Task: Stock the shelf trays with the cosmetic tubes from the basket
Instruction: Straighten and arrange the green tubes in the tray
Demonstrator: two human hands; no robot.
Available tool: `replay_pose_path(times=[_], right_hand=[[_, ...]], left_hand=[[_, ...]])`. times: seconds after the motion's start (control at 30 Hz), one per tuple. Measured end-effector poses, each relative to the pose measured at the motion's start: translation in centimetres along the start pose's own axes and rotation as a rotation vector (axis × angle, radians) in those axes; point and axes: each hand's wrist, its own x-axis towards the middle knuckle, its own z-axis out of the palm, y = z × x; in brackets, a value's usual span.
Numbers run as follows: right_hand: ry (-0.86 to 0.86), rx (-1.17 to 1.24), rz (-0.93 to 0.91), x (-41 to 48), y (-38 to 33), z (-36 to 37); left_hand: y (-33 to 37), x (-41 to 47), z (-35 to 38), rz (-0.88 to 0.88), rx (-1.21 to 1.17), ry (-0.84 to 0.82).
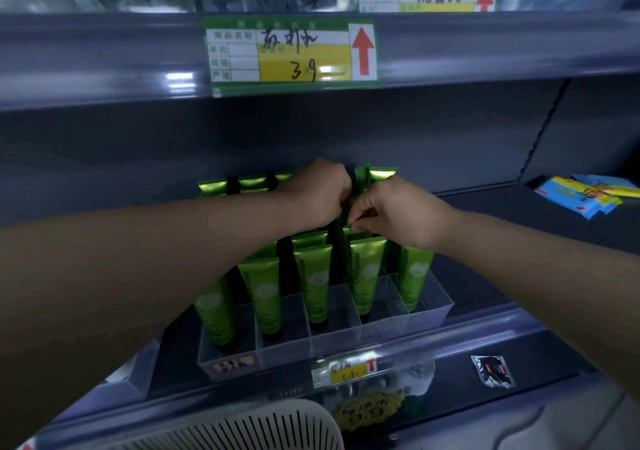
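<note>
A clear divided tray [429, 314] stands on the dark shelf with several green cosmetic tubes [315, 283] upright in its lanes. More green tubes [249, 183] stand in the back rows. Both my hands reach over the middle lanes. My left hand [317, 195] has its fingers curled round a green tube [361, 177] that stands up between the hands. My right hand [391, 212] pinches the same tube lower down with thumb and fingertip. The pale slotted basket [277, 429] shows at the bottom edge; its inside is hidden.
The shelf above [104, 61] hangs low and carries a green and yellow price label [291, 54]. Blue packets [588, 195] lie at the shelf's right end. A small dark sachet [491, 370] lies on the shelf edge below right. A price tag [346, 370] sits under the tray.
</note>
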Motion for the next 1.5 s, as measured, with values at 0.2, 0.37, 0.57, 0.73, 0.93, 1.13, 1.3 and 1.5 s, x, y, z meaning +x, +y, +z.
replay_pose_path(times=[0.2,0.37,0.57,0.73,0.93,1.13,1.3,1.5], right_hand=[[0.008,0.013,0.001,-0.1,0.0,0.2],[-0.006,0.061,-0.008,-0.4,0.1,-0.5],[0.109,0.134,0.043,-1.5,1.2,-3.3],[0.151,0.194,0.136,-3.1,3.3,-5.3],[0.176,0.315,0.202,-5.1,5.2,-5.6],[0.090,0.427,0.216,-6.9,5.7,-3.7],[0.060,0.387,0.208,-7.5,5.7,-2.0],[0.079,0.501,0.254,-7.5,6.0,-1.1]], left_hand=[[0.5,-0.5,0.1,0.036,0.031,0.029],[0.6,-0.4,0.0,0.028,0.045,0.035],[0.5,-0.1,-0.1,0.012,0.005,0.004],[0.7,0.3,-0.7,-0.002,0.003,-0.003],[3.0,1.0,-1.4,0.108,-0.122,0.070],[6.5,2.0,-0.1,0.198,-0.138,0.028],[7.4,2.5,1.3,0.189,-0.087,-0.045],[7.4,2.3,2.1,0.179,-0.067,-0.060]])
